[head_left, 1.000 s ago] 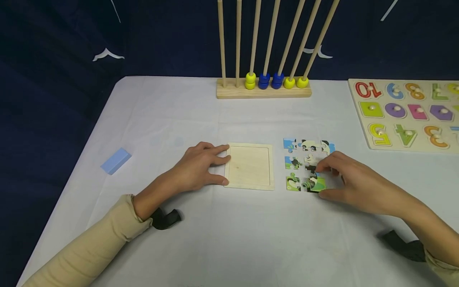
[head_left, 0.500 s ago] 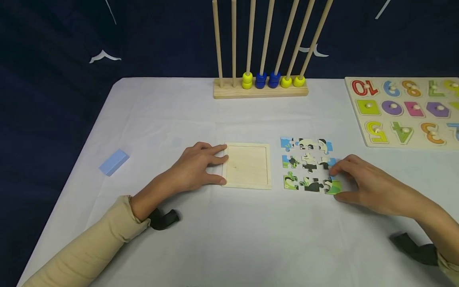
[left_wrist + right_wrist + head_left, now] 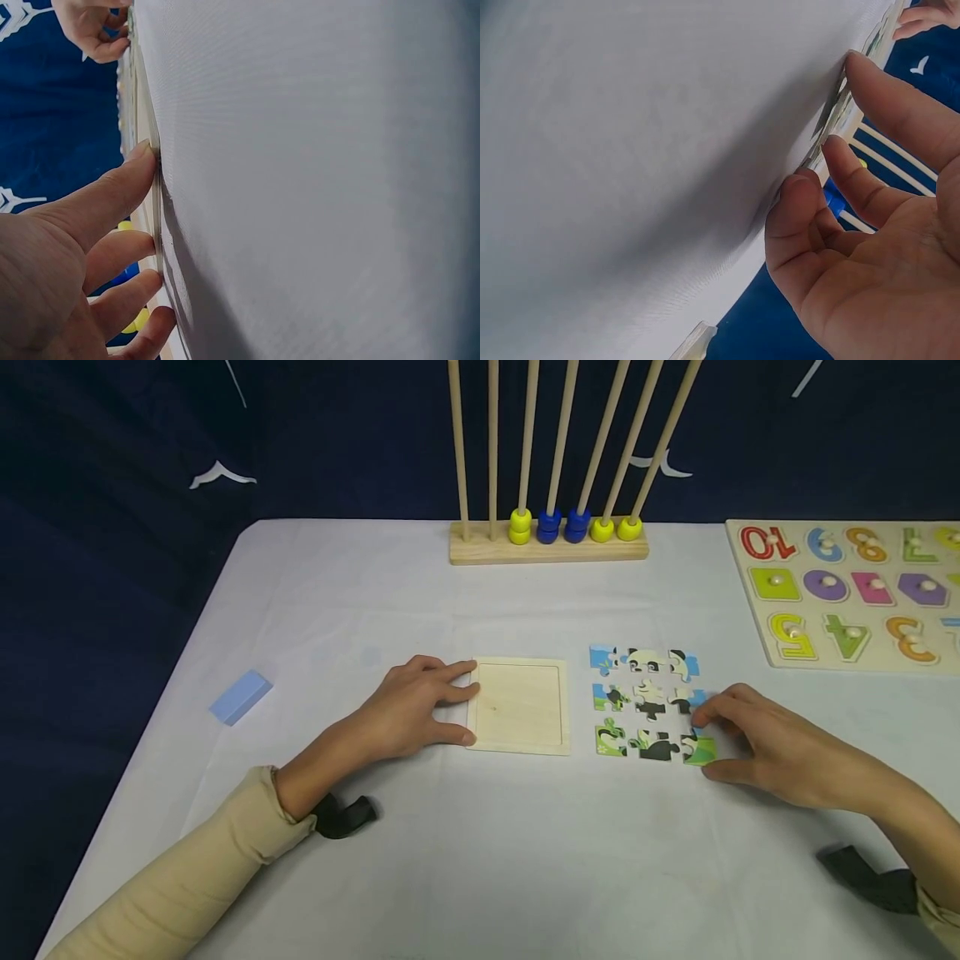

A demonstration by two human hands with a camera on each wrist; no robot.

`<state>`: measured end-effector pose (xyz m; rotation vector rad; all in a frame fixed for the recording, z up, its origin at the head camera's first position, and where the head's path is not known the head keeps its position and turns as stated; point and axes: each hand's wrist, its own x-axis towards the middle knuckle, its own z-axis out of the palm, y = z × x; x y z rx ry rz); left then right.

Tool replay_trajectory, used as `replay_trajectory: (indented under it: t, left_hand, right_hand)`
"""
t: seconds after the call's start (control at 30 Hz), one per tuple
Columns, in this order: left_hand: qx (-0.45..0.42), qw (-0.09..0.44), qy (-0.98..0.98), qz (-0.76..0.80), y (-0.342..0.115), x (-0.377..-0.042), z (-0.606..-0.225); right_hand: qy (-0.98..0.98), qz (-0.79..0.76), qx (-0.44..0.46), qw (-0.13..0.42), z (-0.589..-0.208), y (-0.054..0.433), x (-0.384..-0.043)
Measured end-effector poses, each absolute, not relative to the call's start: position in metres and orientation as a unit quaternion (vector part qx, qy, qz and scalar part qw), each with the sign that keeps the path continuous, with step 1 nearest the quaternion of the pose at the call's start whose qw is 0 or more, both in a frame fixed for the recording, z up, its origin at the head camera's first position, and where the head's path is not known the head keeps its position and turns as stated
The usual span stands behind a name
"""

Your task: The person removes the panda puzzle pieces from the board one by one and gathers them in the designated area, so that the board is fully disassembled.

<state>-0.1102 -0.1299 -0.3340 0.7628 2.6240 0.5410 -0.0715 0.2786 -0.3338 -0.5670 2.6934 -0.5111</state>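
Note:
My left hand [image 3: 405,710] rests at the left edge of a square wooden puzzle tray [image 3: 519,708], fingers and thumb spread along its rim. The tray's recess shows bare wood. Right of it lie panda jigsaw pieces [image 3: 647,697] in three rows of three, slightly apart. My right hand [image 3: 787,756] pinches the green lower-right jigsaw piece [image 3: 701,751] between thumb and forefinger, down at the table. In the right wrist view the thumb [image 3: 900,101] and fingertips meet the thin pieces edge-on. The left wrist view has the left thumb [image 3: 112,199] against the tray's side.
Behind stands a wooden bead abacus [image 3: 547,553] with tall rods and yellow and blue beads. A number-and-shape peg board [image 3: 810,597] lies at the back right. A light blue block [image 3: 241,697] is at the left. Dark cloth [image 3: 360,443] hangs beyond the white tabletop [image 3: 510,843].
My right hand has slid the green corner piece rightward, away from its neighbours, then stayed there over the last half second. The left hand keeps its place at the tray.

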Motion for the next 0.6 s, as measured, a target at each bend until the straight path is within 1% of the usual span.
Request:
replay_trajectory:
  t: [0.6]
  left_hand:
    - [0.268, 0.181, 0.927, 0.188, -0.1291, -0.1101, -0.3323]
  right_hand:
    - [0.949, -0.167, -0.216, 0.158, -0.3353, 0.281, -0.0715]
